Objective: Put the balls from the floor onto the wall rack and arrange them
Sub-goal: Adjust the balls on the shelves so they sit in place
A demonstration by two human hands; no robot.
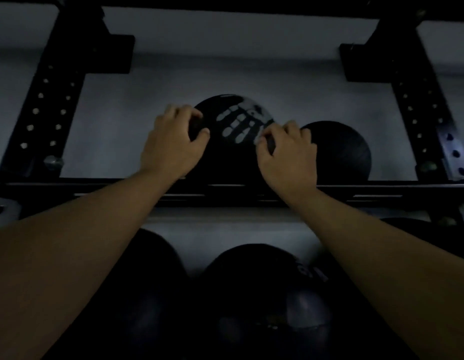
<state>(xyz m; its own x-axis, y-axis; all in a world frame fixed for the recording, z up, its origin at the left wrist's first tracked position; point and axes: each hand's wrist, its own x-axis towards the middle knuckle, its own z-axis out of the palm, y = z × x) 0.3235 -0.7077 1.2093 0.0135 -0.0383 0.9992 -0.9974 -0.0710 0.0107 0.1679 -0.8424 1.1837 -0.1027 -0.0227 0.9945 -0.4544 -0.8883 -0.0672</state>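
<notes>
A black ball with pale markings (232,152) rests on the rail of the black wall rack (225,189). My left hand (171,144) grips its left side and my right hand (286,154) grips its right side, fingers curled on the surface. A second, plain black ball (340,149) sits on the same rail just right of my right hand. On the tier below, two more dark balls show: one at lower left (147,281) and one at lower centre (264,294), partly hidden by my forearms.
Black perforated uprights stand at the left (43,105) and right (418,105) of the rack, bolted to a pale wall. A silver bracket (454,154) sticks out at the right edge. The rail left of the held ball is bare.
</notes>
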